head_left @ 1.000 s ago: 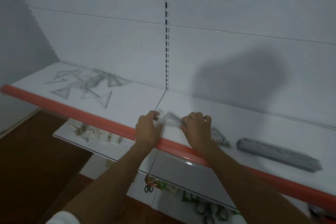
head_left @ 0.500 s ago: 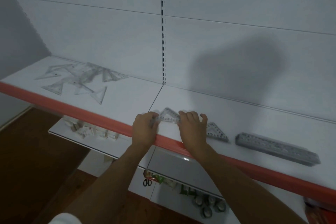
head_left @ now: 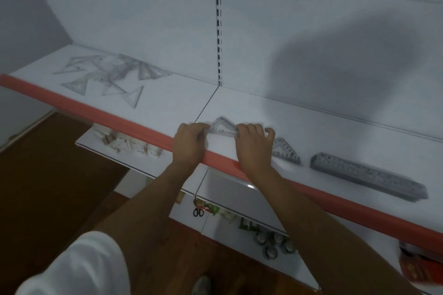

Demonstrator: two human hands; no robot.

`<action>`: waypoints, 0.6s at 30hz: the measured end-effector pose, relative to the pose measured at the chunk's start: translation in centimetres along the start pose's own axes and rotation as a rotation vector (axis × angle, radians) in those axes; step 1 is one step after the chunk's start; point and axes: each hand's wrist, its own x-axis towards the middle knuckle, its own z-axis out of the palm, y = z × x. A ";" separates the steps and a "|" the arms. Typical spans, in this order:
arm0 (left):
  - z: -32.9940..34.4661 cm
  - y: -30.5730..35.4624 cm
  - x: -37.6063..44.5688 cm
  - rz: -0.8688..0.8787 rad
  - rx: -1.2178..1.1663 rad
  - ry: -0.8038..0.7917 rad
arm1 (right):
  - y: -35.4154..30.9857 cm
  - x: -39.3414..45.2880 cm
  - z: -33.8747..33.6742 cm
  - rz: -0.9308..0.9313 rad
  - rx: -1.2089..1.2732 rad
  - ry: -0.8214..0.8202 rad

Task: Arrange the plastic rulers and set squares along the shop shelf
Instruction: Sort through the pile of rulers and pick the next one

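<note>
A clear plastic set square (head_left: 223, 127) lies on the white shelf (head_left: 167, 105) near its orange front edge (head_left: 96, 112). My left hand (head_left: 189, 143) grips its left end and my right hand (head_left: 254, 148) grips its right end, fingers curled over the plastic. A second set square (head_left: 285, 149) lies just right of my right hand. Further right sits a stack of clear rulers (head_left: 366, 175). A loose pile of set squares (head_left: 110, 74) lies scattered at the shelf's left end.
A slotted upright (head_left: 218, 26) divides the white back panel. Lower shelves hold small boxes (head_left: 129, 146), scissors (head_left: 198, 212), green packets (head_left: 247, 224) and round tins (head_left: 273, 244). A dark wooden floor (head_left: 48, 175) lies below to the left.
Both hands stay on the same set square near the front edge. The view has tilted slightly; the set square looks shifted a little toward the shelf seam.
</note>
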 end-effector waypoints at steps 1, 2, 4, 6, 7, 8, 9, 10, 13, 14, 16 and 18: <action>0.1 0.0 0.0 -0.021 0.005 -0.008 | 0.1 -0.1 0.0 0.001 -0.002 -0.006; 0.1 -0.1 0.1 -0.055 0.001 -0.012 | 0.0 -0.1 -0.1 0.000 -0.008 -0.013; 0.1 -0.1 0.3 -0.108 -0.024 -0.010 | 0.0 -0.1 -0.3 0.000 -0.020 -0.014; 0.2 -0.1 0.4 -0.134 -0.013 -0.023 | 0.0 -0.1 -0.3 0.001 -0.019 -0.016; 0.3 -0.2 0.4 -0.144 -0.008 -0.033 | 0.0 -0.1 -0.4 -0.002 -0.017 -0.018; 0.3 -0.2 0.5 -0.150 -0.004 -0.039 | 0.1 -0.1 -0.4 -0.006 -0.016 -0.018; 0.4 -0.2 0.4 -0.155 0.000 -0.039 | 0.0 -0.1 -0.4 -0.008 -0.018 -0.018; 0.3 -0.2 0.4 -0.158 0.005 -0.036 | 0.0 -0.1 -0.4 -0.007 -0.023 -0.017; 0.2 -0.1 0.4 -0.168 0.006 -0.030 | 0.2 -0.1 -0.4 -0.017 -0.021 -0.021; 0.1 0.0 0.5 -0.167 0.015 -0.038 | 0.2 -0.2 -0.5 -0.019 -0.022 -0.027; -0.1 0.3 0.4 -0.157 0.028 -0.057 | -0.1 -0.2 -0.9 -0.007 -0.027 -0.014; -0.8 0.9 0.1 -0.135 0.021 -0.097 | -0.2 -0.3 -1.4 -0.022 -0.034 0.007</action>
